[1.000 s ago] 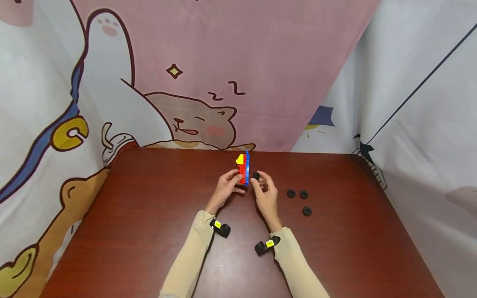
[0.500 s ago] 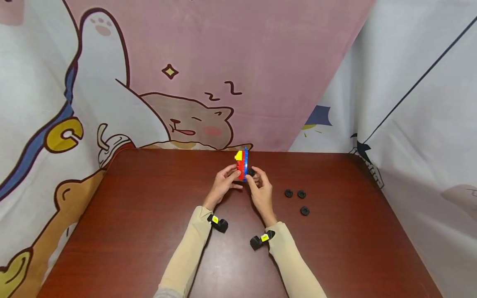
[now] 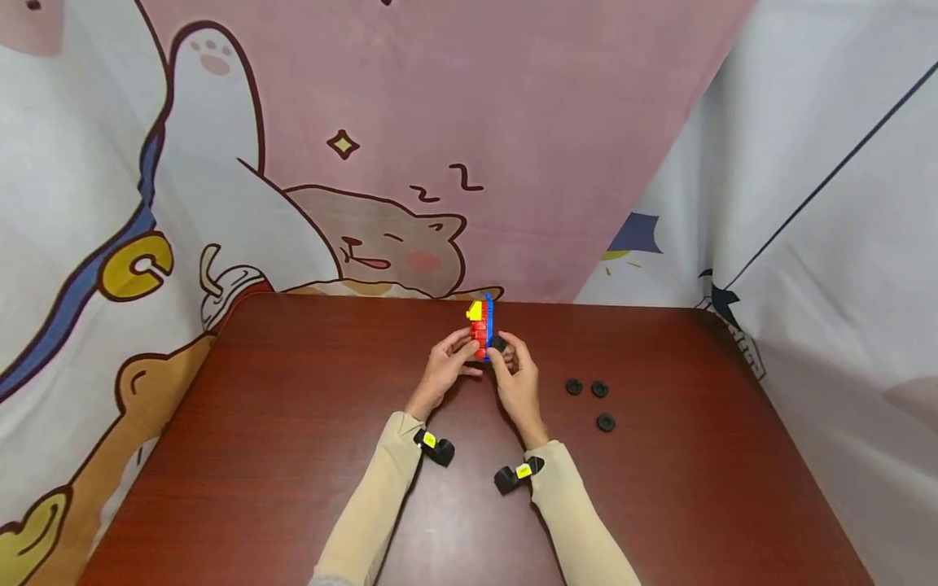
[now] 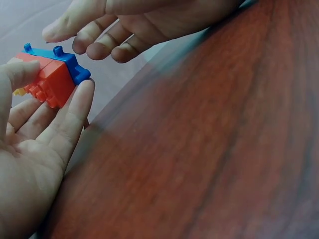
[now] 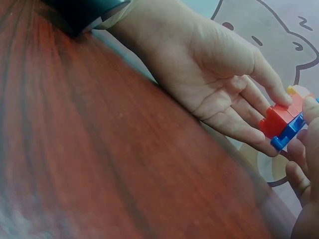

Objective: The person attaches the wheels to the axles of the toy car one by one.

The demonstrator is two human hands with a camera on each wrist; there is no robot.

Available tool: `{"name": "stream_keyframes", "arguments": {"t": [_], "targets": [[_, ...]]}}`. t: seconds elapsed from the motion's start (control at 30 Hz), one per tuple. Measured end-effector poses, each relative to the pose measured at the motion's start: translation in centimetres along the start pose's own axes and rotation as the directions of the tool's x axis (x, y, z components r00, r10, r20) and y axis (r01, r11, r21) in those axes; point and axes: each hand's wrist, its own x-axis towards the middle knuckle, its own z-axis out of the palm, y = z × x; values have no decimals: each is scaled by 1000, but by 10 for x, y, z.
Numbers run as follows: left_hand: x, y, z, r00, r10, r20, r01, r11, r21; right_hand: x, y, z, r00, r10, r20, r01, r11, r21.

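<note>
My left hand (image 3: 442,373) grips a small toy brick car (image 3: 479,330), thumb on one side and fingers on the other. Red bricks form its body, a yellow brick (image 3: 475,311) tops one end, and a blue base (image 4: 60,56) with small axle pegs faces right. In the head view the car stands on end above the table. Between the thumb and fingers of my right hand (image 3: 519,389) is a black toy wheel (image 3: 498,343), right at the blue base. The right wrist view shows the right thumb (image 5: 311,109) close against the base; the wheel is hidden there.
Three more black wheels (image 3: 574,387) lie on the brown wooden table (image 3: 308,439), right of the right hand. A cartoon-printed cloth (image 3: 440,122) hangs behind the table's far edge. Each wrist wears a small black camera (image 3: 437,449).
My right hand has moved left, carrying the wheel from a small gap beside the car up to its blue base. The left hand keeps its grip on the car.
</note>
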Motion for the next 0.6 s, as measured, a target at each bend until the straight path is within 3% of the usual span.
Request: {"name": "stream_keyframes", "arguments": {"t": [0.3,0.47,0.6], "targets": [[1,1,-2,1000,-7,14,6,1000,14,1,0,2,999,26,20,-27,999,45],[7,1,-8,1000,13,-10,-13,1000,-15,9,3,7,995,91,38,-96,981,167],[15,-1,-10,999,11,30,-10,1000,-29,12,7,10,993,117,-27,-106,960,261]]}}
